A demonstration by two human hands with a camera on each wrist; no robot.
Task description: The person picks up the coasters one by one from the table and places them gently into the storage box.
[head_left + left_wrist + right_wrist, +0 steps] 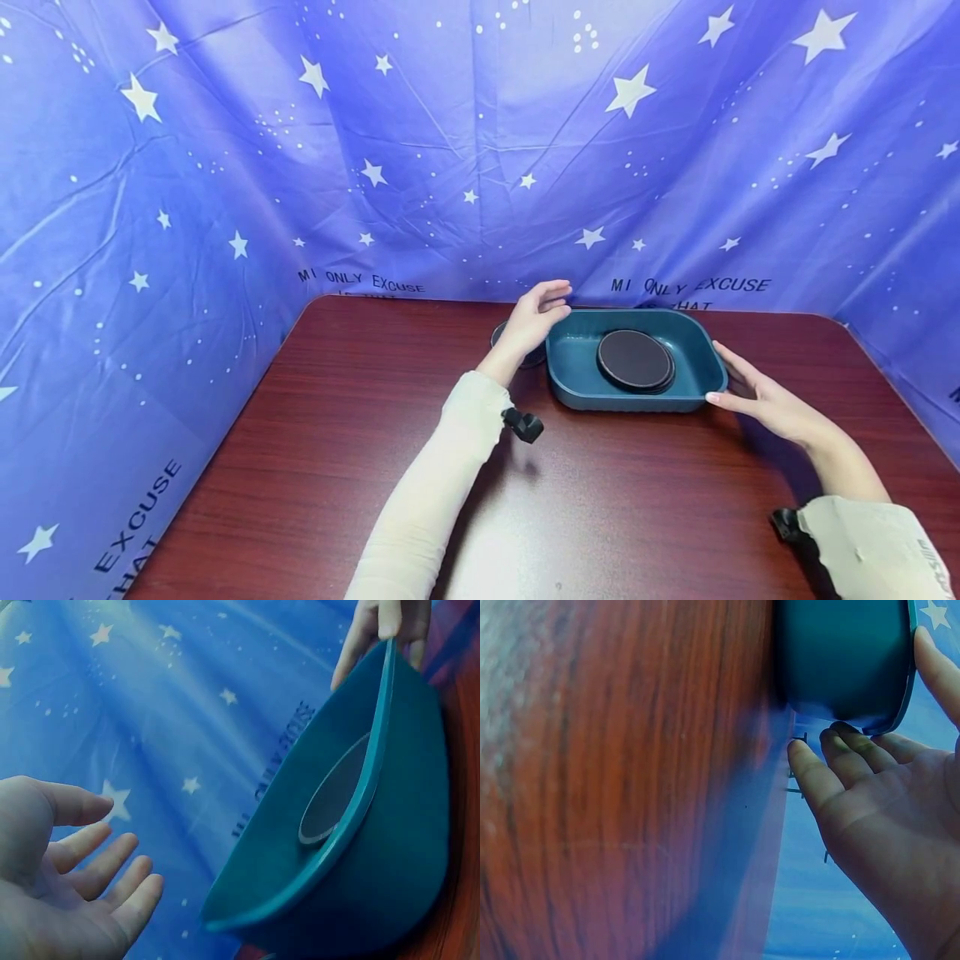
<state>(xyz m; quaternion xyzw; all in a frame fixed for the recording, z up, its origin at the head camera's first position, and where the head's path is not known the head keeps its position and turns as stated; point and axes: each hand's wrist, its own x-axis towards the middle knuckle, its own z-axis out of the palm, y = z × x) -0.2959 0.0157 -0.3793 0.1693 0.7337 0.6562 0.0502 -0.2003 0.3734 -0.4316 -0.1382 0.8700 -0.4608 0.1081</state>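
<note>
A teal rectangular basin point(637, 403) with rounded corners stands near the table's far edge. Inside lies a small stack of round dark discs point(636, 360), like coasters, seen partly over the rim in the left wrist view. My left hand point(531, 321) hovers just off the basin's left end, its fingers loosely spread and holding nothing. Partly covered by that hand, another dark round piece point(536, 358) sits left of the basin. My right hand point(772, 404) touches the basin's right end with thumb and fingers spread; the palm stays apart from the wall in the right wrist view.
The dark red wooden table point(360, 433) reaches back to a blue curtain point(450, 167) with white stars and lettering, which hangs close behind and on both sides. Each sleeve carries a black strap piece, such as the left one point(523, 425).
</note>
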